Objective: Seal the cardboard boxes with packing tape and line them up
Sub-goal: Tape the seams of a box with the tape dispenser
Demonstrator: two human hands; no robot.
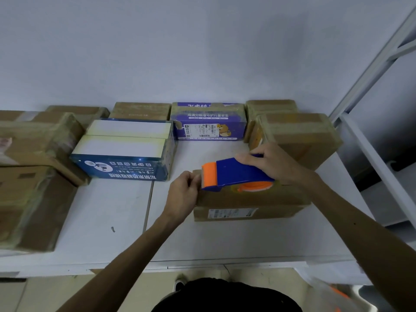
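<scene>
Lining a pale wall, white table holds boxes; right hand grips dispenser, left hand pinches tape.

Wearing a black, matte cloth garment, showing as a rounded dark mass at the bottom edge, its cut too dark to make out. Leaving the long, slim left forearm and right forearm bare all the way to the frame edge. Showing the bare left hand and bare right hand, fingers slender, wrists narrow. Carrying one small dark speck on the right forearm.
</scene>
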